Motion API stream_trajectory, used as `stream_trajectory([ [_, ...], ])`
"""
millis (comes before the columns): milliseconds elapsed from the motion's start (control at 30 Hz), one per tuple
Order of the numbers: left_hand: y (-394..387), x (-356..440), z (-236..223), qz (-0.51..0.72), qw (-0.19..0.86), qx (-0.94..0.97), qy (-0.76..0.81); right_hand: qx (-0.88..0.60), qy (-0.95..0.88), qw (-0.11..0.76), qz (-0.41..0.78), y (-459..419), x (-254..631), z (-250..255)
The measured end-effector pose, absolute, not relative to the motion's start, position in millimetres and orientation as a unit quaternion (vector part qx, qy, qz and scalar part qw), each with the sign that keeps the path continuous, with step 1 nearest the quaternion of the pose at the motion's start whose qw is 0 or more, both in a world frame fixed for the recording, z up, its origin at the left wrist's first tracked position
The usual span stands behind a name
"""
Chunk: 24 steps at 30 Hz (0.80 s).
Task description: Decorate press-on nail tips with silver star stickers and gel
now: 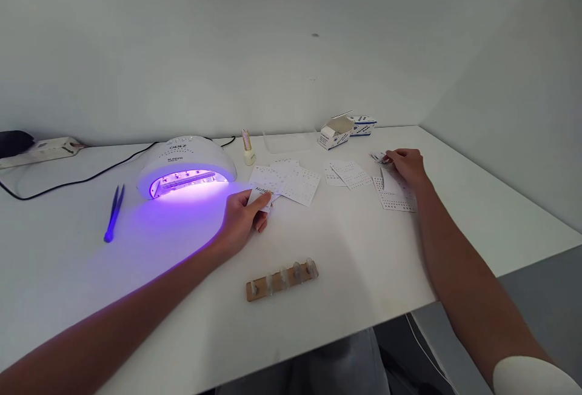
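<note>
My left hand (240,219) pinches a white alcohol pad packet (260,196) between thumb and fingers, in front of the glowing nail lamp. My right hand (406,165) reaches far to the right, its fingers closed at a small crumpled whitish piece (378,157) that I cannot make out. Under that hand lie dotted nail sticker sheets (394,200). More sticker sheets (300,184) are spread beyond the packet, and another pair (351,175) rests between the hands. Nearer to me is a wooden strip (251,293) bearing several clear nail tips (284,277) in a row.
The white nail lamp (182,149) shines purple on the left, with blue-lit tweezers (114,213) beside it. A small polish bottle (248,151), a clear tray (291,142), an opened carton (335,131) and a second carton (364,125) stand along the wall. A black cable (86,180) crosses the table.
</note>
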State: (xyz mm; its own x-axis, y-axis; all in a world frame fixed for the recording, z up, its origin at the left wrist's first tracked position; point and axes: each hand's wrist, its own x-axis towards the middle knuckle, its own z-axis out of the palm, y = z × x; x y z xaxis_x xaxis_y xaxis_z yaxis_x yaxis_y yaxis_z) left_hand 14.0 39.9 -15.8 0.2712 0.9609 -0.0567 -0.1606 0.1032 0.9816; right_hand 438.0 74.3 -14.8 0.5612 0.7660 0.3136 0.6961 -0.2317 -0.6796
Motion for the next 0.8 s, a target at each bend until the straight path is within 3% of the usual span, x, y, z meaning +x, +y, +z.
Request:
stream_trajectory([
  [233, 40, 14, -17, 0.447, 0.636, 0.496, 0.387, -0.798, -0.432, 0.420, 0.000, 69, 423, -1],
  [400, 42, 14, -19, 0.459, 0.643, 0.488, 0.370, -0.739, -0.499, 0.454, -0.016, 70, 364, 22],
  [500, 41, 14, -18, 0.455, 0.636, 0.501, 0.370, -0.633, -0.599, 0.485, 0.071, 66, 307, 26],
  [800, 40, 16, -11, 0.469, 0.591, 0.519, 0.402, -0.499, -0.730, 0.340, 0.320, 21, 199, 7],
])
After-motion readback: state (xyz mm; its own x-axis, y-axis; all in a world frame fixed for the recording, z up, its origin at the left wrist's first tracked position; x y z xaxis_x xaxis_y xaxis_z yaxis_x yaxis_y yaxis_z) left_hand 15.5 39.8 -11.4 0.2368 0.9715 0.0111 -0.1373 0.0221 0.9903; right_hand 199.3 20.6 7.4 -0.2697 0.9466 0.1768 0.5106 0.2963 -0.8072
